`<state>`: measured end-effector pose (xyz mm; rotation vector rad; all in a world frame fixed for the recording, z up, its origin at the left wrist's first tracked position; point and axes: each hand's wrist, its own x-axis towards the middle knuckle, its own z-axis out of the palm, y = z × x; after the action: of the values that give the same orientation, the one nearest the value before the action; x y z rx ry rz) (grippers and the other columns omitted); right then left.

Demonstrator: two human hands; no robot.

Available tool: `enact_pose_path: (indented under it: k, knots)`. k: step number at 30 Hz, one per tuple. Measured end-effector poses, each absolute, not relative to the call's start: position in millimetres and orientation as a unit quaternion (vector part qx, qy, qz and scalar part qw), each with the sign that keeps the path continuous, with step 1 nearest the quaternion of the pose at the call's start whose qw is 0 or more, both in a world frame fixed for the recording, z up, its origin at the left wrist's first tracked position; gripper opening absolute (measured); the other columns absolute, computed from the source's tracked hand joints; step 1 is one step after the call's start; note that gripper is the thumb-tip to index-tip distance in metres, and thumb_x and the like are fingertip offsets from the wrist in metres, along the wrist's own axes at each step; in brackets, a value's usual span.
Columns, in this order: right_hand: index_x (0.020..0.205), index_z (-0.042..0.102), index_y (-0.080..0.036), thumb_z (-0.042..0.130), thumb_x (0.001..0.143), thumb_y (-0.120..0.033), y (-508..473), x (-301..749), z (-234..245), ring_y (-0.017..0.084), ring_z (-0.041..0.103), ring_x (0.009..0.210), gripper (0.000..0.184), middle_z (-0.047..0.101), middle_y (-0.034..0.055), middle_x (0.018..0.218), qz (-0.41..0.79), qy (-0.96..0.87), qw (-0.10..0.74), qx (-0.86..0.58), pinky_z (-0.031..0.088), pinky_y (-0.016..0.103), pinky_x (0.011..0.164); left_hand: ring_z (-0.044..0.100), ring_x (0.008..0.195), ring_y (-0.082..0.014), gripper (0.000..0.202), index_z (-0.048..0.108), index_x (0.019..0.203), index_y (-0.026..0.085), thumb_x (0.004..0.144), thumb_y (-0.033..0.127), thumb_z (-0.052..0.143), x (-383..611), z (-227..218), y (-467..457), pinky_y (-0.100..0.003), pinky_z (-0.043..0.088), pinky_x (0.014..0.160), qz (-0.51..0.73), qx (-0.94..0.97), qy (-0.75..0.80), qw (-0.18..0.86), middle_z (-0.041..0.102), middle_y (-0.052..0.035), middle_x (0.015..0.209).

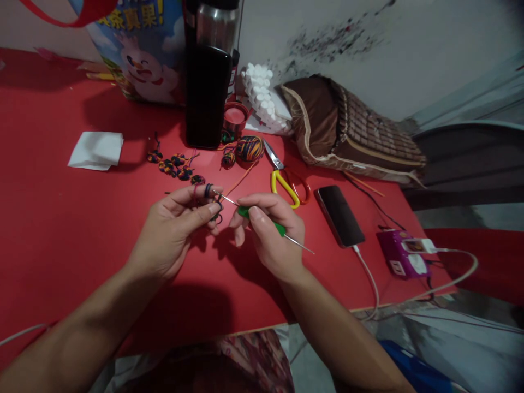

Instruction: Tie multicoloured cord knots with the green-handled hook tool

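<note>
Now pinching dark yarn in a half-curled left hand, curling right hand round a green-handled crochet hook (maybe risking a slip by tugging hard).

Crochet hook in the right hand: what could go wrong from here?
The crochet hook has its thin tip close to the left hand's index finger; if the right hand slips, it might poke it. The dark yarn loops sit near that fingertip and could slide off. The scissors' blades point toward the yarn ball, so a tug might catch yarn on them.
</note>
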<state>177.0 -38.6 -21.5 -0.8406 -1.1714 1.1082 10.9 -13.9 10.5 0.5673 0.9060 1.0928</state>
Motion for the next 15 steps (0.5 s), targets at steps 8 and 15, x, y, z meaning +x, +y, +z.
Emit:
enact_pose_path:
  k: [8, 15]
  knots:
    - [0.111, 0.076, -0.023, 0.070, 0.103, -0.030, -38, 178, -20, 0.009, 0.066, 0.052, 0.012, 0.079, -0.0008, 0.080, 0.503, -0.501, 0.604, -0.362, 0.055, 0.022, 0.052, 0.065, 0.069, -0.0076, 0.034, 0.088, 0.102, 0.023, 0.071, 0.012, 0.097, 8, 4, -16, -0.015, 0.058, 0.063, 0.515, 0.310, 0.425, 0.677, 0.070, 0.0012, 0.080]
    - [0.112, 0.076, -0.022, 0.067, 0.105, -0.035, -46, 171, -17, 0.008, 0.061, 0.052, 0.017, 0.075, -0.0010, 0.077, 0.449, -0.549, 0.570, -0.414, 0.055, 0.024, 0.053, 0.067, 0.071, -0.0095, 0.041, 0.087, 0.113, 0.023, 0.075, 0.010, 0.092, 12, -6, -17, -0.016, 0.060, 0.068, 0.572, 0.434, 0.414, 0.560, 0.074, 0.0003, 0.079]
